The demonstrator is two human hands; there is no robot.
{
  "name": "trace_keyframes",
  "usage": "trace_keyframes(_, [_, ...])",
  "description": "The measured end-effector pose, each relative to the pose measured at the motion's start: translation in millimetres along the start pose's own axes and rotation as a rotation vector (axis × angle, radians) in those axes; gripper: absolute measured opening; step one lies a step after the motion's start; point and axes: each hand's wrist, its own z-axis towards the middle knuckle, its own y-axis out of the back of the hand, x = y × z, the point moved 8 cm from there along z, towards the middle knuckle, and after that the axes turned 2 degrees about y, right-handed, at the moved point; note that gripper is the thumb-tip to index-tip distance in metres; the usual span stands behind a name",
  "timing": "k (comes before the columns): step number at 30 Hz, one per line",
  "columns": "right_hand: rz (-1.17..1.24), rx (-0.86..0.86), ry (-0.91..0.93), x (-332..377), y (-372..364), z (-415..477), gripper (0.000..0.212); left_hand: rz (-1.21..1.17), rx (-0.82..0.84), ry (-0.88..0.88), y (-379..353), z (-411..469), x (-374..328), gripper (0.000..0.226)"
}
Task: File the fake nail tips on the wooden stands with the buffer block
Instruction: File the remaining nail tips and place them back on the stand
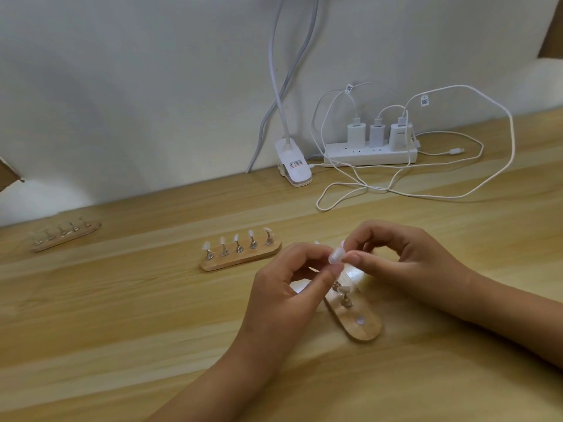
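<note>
Left hand (292,278) and right hand (405,254) both pinch a blurred nail tip (336,255). They hide the stand's (364,328) far end.

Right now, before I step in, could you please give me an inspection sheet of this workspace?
Surface: light wooden table.
Job's things: middle stand carries five nail tips; near stand lies under the hands; far stand blurred; buffer block nothing seen.
Clutter: clip lamp.
Grips: left hand and right hand both pinch one clear nail tip.
Cables: power strip with three chargers; white cables looped on the table.
Surroundings: white wall; cardboard edge at left.
</note>
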Motion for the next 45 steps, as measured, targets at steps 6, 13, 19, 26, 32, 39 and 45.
trace_keyframes(6, [-0.399, -0.057, -0.052, -23, 28, 9, 0.048, -0.125, -0.041, 0.111, 6, 2, 11, 0.009])
trace_keyframes(13, [-0.589, 0.106, -0.061, -32, 11, 9, 0.053, -0.134, -0.044, 0.112, 6, 3, 11, 0.012])
trace_keyframes(19, [0.082, -0.156, -0.076, -5, 19, 5, 0.039, -0.109, -0.046, 0.081, 6, 2, 8, 0.014])
trace_keyframes(26, [0.342, 0.008, -0.017, 14, -10, -2, 0.030, -0.080, -0.037, 0.059, 4, 2, 7, 0.005])
trace_keyframes(32, [0.351, 0.082, -0.077, 12, -11, -6, 0.028, -0.034, -0.034, 0.058, 3, 2, 8, 0.010])
trace_keyframes(39, [0.309, 0.005, -0.095, 12, -8, -4, 0.028, 0.024, -0.023, 0.042, 2, 1, 6, 0.013])
trace_keyframes(45, [0.329, -0.026, 0.011, 23, -9, -7, 0.026, 0.027, -0.038, 0.005, 3, 1, 3, 0.015])
